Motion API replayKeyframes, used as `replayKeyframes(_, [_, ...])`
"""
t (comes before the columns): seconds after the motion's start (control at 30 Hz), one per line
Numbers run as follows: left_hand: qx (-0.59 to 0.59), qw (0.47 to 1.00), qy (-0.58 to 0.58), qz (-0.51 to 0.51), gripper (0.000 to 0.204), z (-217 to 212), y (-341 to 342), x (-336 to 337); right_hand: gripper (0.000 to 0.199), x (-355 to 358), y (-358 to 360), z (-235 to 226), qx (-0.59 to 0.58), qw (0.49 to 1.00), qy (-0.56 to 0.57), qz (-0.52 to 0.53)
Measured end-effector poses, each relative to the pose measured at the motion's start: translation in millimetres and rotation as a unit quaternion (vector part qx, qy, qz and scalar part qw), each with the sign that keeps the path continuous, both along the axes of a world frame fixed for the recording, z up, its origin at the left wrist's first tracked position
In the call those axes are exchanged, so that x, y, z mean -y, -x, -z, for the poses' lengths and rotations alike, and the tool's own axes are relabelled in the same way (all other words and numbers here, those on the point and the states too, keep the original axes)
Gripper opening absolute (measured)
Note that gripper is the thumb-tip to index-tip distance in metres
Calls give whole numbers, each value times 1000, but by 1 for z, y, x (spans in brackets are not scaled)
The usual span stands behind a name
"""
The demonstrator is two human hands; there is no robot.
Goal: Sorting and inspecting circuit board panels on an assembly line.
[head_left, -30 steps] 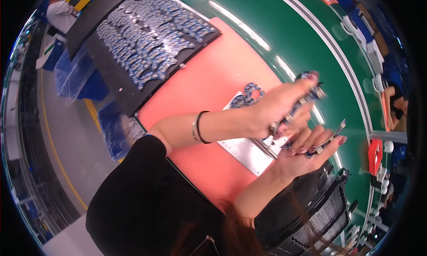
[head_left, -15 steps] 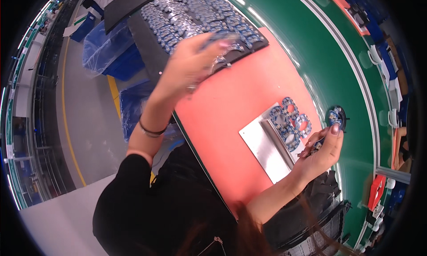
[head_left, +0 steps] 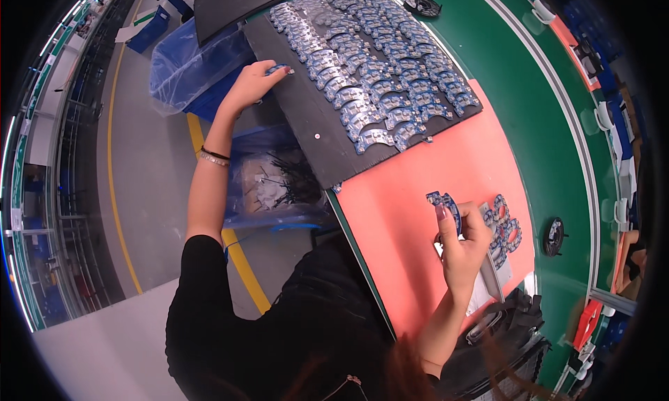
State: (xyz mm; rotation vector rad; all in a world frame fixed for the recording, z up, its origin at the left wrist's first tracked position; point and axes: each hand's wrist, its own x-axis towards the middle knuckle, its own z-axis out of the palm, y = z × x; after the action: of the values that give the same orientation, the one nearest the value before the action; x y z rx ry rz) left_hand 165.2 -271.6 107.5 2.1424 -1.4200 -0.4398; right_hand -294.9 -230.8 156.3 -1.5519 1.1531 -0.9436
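My left hand (head_left: 252,87) is closed over the left edge of a black tray (head_left: 306,139), pinching a small blue circuit board (head_left: 277,70). Rows of curved blue circuit boards (head_left: 376,137) cover most of that tray. Above the coral mat, my right hand (head_left: 463,244) grips a curved blue circuit board (head_left: 451,211) between thumb and fingers, holding it up. Just beyond this hand lie several ring-shaped circuit boards (head_left: 514,235), on and beside a metal plate (head_left: 496,279) that the hand and forearm partly hide.
The coral mat (head_left: 390,206) runs along the bench beside a green conveyor (head_left: 543,185). Two black round parts (head_left: 554,236) sit on the conveyor. Left of the bench stand a blue bin with a clear liner (head_left: 202,73) and a lined bin of scraps (head_left: 268,185).
My left hand has swung from over the tray's boards to its left edge. My right hand has moved left, away from the conveyor side, with a board in it. The view has shifted.
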Motion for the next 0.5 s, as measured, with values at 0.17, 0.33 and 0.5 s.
replayKeyframes(0.17, [56, 996, -74, -16, 54, -8, 1, 11, 19, 1, -17, -2, -51, 998, 20, -14])
replayKeyframes(0.33, [115, 990, 40, -66, 48, -22, 15, 5, 17, -1, -32, -5, -33, 999, -11, -11])
replayKeyframes(0.5, [-10, 983, 168, -74, 41, -18, 43, 25, 16, -2, -61, -6, -46, 995, -11, -90])
